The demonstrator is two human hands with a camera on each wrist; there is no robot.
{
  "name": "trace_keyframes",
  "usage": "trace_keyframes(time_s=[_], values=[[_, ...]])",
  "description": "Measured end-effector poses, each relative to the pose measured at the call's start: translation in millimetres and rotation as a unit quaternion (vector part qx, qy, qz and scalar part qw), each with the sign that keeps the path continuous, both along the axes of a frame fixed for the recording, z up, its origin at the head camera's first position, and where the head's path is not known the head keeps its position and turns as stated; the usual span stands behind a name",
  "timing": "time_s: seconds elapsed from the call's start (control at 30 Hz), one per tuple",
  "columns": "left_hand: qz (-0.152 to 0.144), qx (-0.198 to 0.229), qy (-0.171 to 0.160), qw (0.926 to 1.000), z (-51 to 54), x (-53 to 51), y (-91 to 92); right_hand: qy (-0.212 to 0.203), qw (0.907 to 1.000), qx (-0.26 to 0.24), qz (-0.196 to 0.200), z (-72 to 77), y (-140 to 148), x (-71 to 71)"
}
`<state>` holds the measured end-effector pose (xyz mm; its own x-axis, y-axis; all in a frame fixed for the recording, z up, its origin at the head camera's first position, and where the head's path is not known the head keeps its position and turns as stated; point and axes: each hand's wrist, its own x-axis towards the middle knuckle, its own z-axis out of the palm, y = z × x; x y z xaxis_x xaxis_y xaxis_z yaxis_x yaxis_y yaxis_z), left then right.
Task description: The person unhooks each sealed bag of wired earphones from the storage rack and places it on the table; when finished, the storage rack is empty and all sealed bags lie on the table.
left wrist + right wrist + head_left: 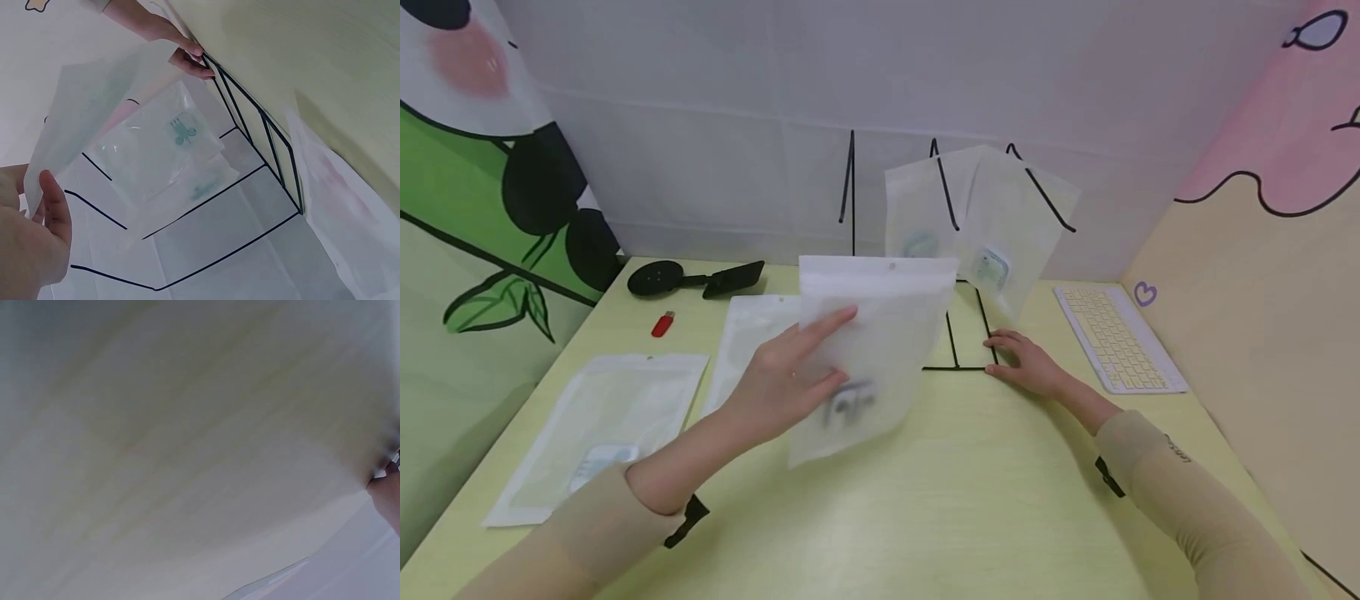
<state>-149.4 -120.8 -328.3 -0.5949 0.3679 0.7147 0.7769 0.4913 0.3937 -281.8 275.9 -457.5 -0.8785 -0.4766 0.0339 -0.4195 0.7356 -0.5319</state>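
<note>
In the head view my left hand [772,385] pinches a frosted white zip bag [883,321], held upright above the table with a dark print near its bottom. The left wrist view shows thumb and fingers on the edge of this bag [94,106]. My right hand [1028,364] grips the right side of the base of a black wire display rack [957,367]. From two of the rack's hooks hang similar bags, one in the middle [913,196] and one on the right [1015,221]. The left hook [852,179] carries no bag.
Two more frosted bags lie on the left of the table, one in front [617,400] and one [752,321] partly behind my left hand. A black spatula-like utensil [692,280] and a red USB stick [662,324] lie farther back. A white keyboard [1116,337] is at the right.
</note>
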Motion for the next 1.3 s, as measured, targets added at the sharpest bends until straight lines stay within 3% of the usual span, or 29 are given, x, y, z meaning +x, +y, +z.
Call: trace_keyframes(time_s=[0.27, 0.53, 0.73, 0.97, 1.1, 1.3], values=[[0.01, -0.009, -0.077, 0.9969, -4.0, 16.4, -26.0, -0.003, 1.0, 0.002, -0.001, 1.2, 0, 1.0], [0.024, 0.005, -0.17, 0.9851, -13.1, 29.9, -49.3, -0.007, 1.0, 0.006, -0.002, 1.0, -1, 1.4], [0.039, 0.016, -0.262, 0.964, -19.8, 38.1, -64.1, -0.004, 0.9999, 0.009, -0.002, 1.1, -1, 1.5], [0.052, 0.021, -0.36, 0.9313, -26.3, 46.6, -77.4, 0.001, 1.0, 0.006, -0.003, 1.6, -1, 1.0], [0.043, 0.022, -0.38, 0.9236, -33.2, 51.4, -86.2, 0.006, 1.0, 0.007, 0.0, -0.3, 0, 0.7], [0.067, -0.019, -0.36, 0.9303, -45.3, 57.2, -100.3, 0.005, 1.0, 0.006, -0.002, 0.5, 0, 0.0]])
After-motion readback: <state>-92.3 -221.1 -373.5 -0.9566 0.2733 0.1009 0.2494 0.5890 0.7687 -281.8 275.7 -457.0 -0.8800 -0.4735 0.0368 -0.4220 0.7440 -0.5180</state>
